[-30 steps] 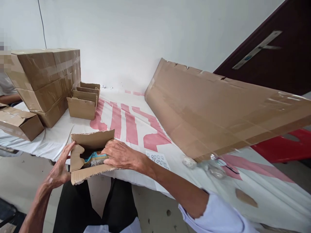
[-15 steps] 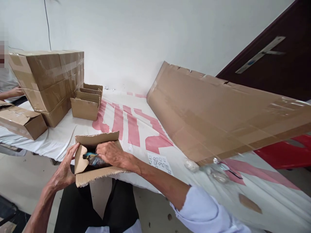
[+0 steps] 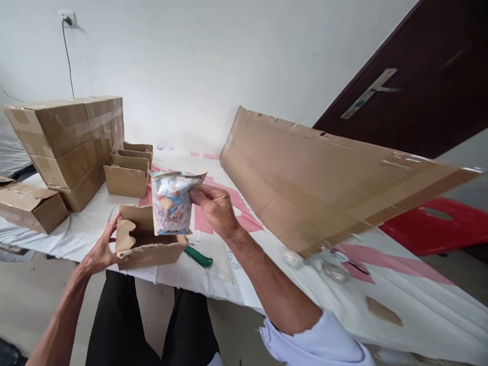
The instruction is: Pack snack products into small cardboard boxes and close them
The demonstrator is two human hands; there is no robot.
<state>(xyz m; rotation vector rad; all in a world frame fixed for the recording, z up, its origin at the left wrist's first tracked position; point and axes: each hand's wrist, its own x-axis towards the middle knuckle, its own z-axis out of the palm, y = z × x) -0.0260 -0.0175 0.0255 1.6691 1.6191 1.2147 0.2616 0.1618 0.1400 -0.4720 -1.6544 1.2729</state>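
My right hand (image 3: 218,207) pinches the upper right edge of a plump printed foil packet (image 3: 172,203), white with blue and orange patches. The packet hangs upright just above an open cardboard box (image 3: 152,255) at the table's front edge. My left hand (image 3: 99,251) grips the left end of that box, thumb low on the front and fingers up the side. Part of the box's inside shows dark; the packet hides the rest. Close to the box's right side lies a green-handled tool (image 3: 199,256), its other end hidden behind the box.
Sealed cartons (image 3: 64,137) are stacked at the left, with a smaller taped box (image 3: 32,206) before them. Open box trays (image 3: 125,180) stand beside the stack. A large cardboard sheet (image 3: 324,183) leans at right, near a red chair (image 3: 438,223) and crumpled clear tape (image 3: 293,258).
My right hand has come up out of the box with the packet. The box now rests flatter on the table, left hand still on it. The green-handled tool has come into view.
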